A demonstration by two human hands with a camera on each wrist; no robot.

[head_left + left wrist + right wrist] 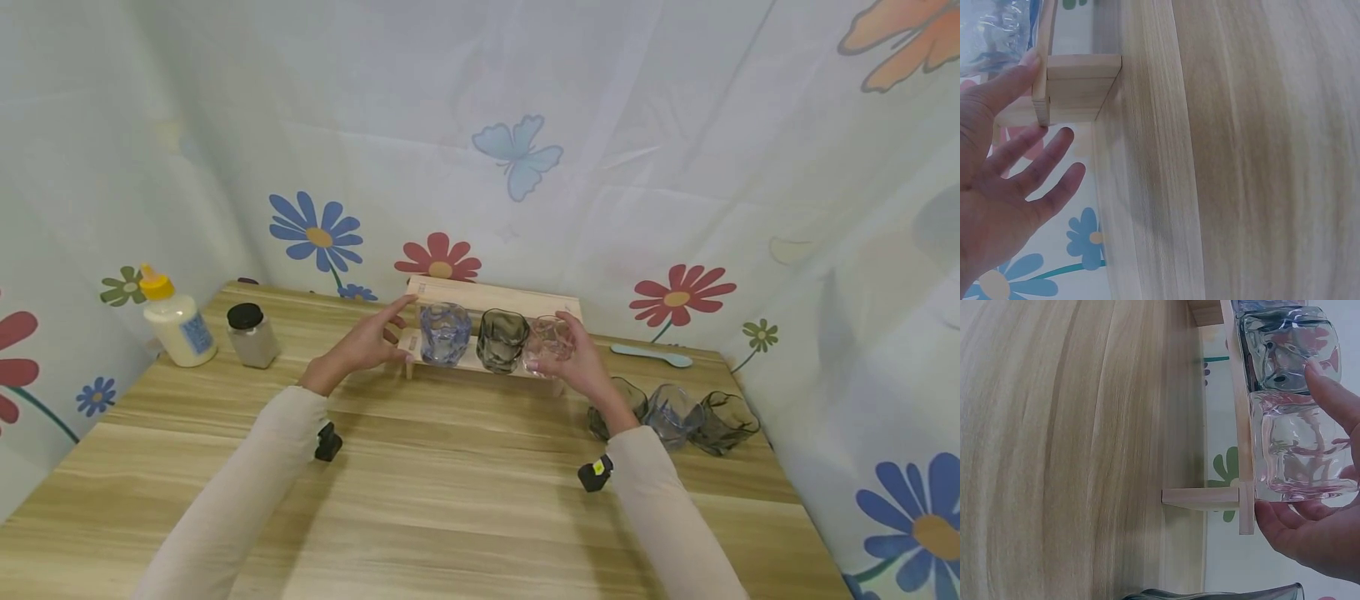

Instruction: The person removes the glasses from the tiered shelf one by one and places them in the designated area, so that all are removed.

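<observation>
A small two-step wooden rack [495, 290] stands at the back of the table, with three wavy glasses in a row on its lower step. From the left they are a blue-tinted glass [446, 335], a grey glass [502, 340] and a pink-tinted glass [1304, 447]. My left hand [367, 337] touches the rack's left end, thumb on the lower board [1041, 94], other fingers spread and fairly straight. Around the pink glass curls my right hand [573, 358], its thumb on the near side and its fingers [1279, 519] along the right side.
Two grey glasses [724, 423] and a bluish glass [670, 415] stand in a row at the right, partly behind the right wrist. Behind them lies a pale blue spoon [651, 356]. A yellow-capped bottle [180, 329] and a black-lidded jar [252, 337] stand at the left.
</observation>
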